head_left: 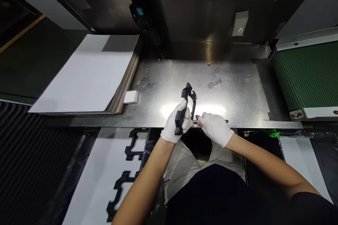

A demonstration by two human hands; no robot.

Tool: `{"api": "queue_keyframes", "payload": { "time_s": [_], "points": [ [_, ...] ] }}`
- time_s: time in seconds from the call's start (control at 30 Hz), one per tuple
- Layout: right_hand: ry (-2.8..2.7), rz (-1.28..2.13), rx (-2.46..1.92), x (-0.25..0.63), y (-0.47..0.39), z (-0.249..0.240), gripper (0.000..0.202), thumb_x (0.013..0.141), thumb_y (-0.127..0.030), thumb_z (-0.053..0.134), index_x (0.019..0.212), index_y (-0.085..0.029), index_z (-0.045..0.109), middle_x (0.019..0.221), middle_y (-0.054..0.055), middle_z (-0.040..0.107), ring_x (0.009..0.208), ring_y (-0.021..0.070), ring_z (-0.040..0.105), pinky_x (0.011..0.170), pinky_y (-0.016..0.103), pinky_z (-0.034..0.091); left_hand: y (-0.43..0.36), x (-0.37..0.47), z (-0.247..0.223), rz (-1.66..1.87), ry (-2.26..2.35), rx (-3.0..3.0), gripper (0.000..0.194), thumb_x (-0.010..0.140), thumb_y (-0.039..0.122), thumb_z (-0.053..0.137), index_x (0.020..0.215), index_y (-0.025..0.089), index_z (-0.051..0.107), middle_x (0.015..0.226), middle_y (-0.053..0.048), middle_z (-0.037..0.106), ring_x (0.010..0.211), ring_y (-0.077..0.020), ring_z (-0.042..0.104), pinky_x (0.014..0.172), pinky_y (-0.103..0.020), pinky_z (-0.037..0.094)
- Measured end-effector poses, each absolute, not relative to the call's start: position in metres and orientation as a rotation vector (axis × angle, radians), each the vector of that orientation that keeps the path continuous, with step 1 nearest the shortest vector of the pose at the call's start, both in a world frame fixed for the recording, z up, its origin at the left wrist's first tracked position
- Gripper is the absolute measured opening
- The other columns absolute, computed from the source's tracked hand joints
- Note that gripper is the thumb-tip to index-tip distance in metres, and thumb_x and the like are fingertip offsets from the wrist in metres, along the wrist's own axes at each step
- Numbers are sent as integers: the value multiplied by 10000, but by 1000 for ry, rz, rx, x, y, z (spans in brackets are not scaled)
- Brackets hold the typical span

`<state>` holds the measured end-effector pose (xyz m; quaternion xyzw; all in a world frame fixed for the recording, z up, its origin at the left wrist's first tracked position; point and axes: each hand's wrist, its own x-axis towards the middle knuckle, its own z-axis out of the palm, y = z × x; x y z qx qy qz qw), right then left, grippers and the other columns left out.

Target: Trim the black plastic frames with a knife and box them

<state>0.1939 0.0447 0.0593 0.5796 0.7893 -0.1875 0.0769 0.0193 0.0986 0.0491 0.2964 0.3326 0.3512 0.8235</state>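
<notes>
My left hand (176,122), in a white glove, is closed round a black molded plastic frame (187,93), which is tilted up above the front edge of the steel bench. The frame has a thick, notched side and a thinner arm curving down on the right. My right hand (214,127), gloved with some bare fingertips showing, is closed on a slim pen-like tool (226,121). The tool's tip points left, close to the lower end of the frame's thin arm. Whether the tip touches the frame I cannot tell.
Left on the steel bench (150,81) lies a stack of white sheets (87,74), with a small white block (131,97) beside it. A green conveyor belt (308,74) stands at right. More black frames (118,193) lie on a white surface lower left. A black device (144,14) is at the back.
</notes>
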Motion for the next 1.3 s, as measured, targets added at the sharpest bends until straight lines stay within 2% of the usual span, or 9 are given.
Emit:
{"api": "queue_keyframes", "payload": {
  "time_s": [0.27,0.43,0.6,0.8,0.93,1.07,1.2,1.27,1.3],
  "points": [
    [2286,-561,1802,204,72,62,427,1195,-368,345,1401,-180,669,1235,154,705,998,273,709,796,340,541,102,17,44,716,660,658,627,1139,555,475,632,203,585,341,55,398,259,-104,354,357,-224,286],
    [2239,-516,1861,209,81,68,429,1185,-297,322,1354,-145,686,1266,179,692,1013,290,718,831,366,557,99,20,47,719,684,670,663,1193,500,333,659,192,577,346,66,384,266,-81,351,388,-194,252],
    [2319,-560,1750,202,69,69,415,1194,-366,376,1251,-170,737,1177,128,720,941,252,711,811,329,549,96,21,52,733,694,675,644,1143,606,477,661,194,590,360,67,405,272,-78,331,372,-214,268],
    [2263,-519,1887,208,83,70,385,1179,-274,372,1287,-150,720,1211,163,722,1015,279,725,824,348,556,96,25,51,729,732,684,647,1119,631,520,646,194,592,353,57,409,259,-94,337,338,-220,243],
    [2220,-497,2009,219,86,71,344,1163,-237,403,1245,-146,724,1181,161,729,979,286,731,797,363,558,90,19,48,797,663,623,640,1128,614,522,658,185,592,353,65,403,262,-83,334,370,-219,267],
    [2162,-514,2152,232,92,66,301,1131,-183,450,1212,-104,729,1183,192,719,962,300,721,778,373,559,71,1,38,944,561,480,628,1129,577,521,613,236,411,361,98,333,261,-75,282,419,-248,331],
    [2286,-530,2244,235,92,64,321,1124,-198,506,1380,-129,687,1398,195,673,1231,322,657,1025,413,537,47,-15,22,1096,512,418,634,1135,510,501,644,266,181,334,145,162,243,-56,93,396,-242,273],
    [2443,-756,2364,227,83,61,385,1141,-225,474,1488,-152,625,1437,169,668,1303,302,625,1115,428,501,37,-18,15,1156,487,419,647,1140,505,491,654,262,141,305,170,24,225,-51,-14,375,-240,214],
    [2518,-1020,2384,221,76,58,410,1153,-257,452,1525,-163,595,1390,150,696,1272,286,644,1111,431,509,32,-19,14,1175,480,419,648,1145,500,486,654,261,136,298,176,-18,219,-51,-47,370,-243,190]
  ]
}}
